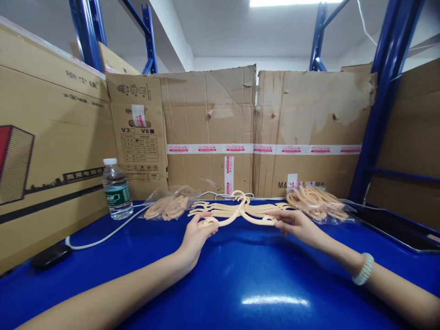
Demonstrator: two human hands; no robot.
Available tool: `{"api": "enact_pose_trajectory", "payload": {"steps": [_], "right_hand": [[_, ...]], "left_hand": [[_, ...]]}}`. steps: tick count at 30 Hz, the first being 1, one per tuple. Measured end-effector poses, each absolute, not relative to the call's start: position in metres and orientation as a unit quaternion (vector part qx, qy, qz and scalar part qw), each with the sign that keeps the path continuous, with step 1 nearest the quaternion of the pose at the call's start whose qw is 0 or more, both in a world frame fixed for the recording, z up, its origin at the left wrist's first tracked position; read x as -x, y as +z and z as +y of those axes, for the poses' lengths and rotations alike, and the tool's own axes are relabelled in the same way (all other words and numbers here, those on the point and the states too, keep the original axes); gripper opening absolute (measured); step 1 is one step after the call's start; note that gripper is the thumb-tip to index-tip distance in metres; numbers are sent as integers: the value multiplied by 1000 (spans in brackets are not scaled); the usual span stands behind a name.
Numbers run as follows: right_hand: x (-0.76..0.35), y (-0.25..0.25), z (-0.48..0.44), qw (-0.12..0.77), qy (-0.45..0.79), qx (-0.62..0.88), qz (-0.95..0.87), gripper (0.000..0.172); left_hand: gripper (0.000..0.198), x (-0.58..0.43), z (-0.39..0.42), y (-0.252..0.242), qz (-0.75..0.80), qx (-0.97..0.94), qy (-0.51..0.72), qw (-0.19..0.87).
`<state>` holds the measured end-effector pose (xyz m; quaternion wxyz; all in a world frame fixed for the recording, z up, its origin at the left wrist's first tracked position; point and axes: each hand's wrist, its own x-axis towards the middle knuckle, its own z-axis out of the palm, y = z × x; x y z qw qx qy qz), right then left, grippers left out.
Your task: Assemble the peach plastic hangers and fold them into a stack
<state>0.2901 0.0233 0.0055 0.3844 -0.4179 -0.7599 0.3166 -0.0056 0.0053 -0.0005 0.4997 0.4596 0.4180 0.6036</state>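
Observation:
A peach-coloured hanger is held by both its ends above the blue table, its hook pointing up. My left hand pinches the left end between thumb and fingers. The right end is gripped by my right hand in the same way. Behind the held hanger, several similar hangers lie spread in a row on the table, partly hidden by it. Clear plastic bags of peach-coloured pieces lie on either side, one at the left and one at the right.
On the blue table, a water bottle stands left, near a white cable and a black mouse-like object. A dark flat device lies right. Cardboard boxes wall the back; blue posts rise beside them.

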Motion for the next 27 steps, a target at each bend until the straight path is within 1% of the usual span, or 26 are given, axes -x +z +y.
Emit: {"api": "enact_pose_trajectory", "payload": {"steps": [6,10,13,16,18,22,24,27], "right_hand": [[-292,8,24,388,364,429,-730,46],[-279,9,13,398,442,407,-693,47],[-267,9,4,440,488,379,-652,52],[-262,7,1,474,521,354,-615,51],[-262,6,2,477,542,346,-599,49],[-261,6,1,430,561,333,-625,41],[-258,7,-3,392,562,313,-657,36],[-256,10,-9,343,555,269,-708,35]], "left_hand": [[52,3,4,4,417,-408,615,530],[63,0,-1,3,404,-479,579,522],[71,-3,-5,1,394,-533,546,512],[73,-6,-7,0,380,-567,525,509],[73,-6,-7,-1,370,-582,523,502],[67,-6,-5,-5,355,-598,518,498],[60,-6,-5,-6,350,-606,515,495],[47,-7,-6,-5,354,-615,509,488]]}}
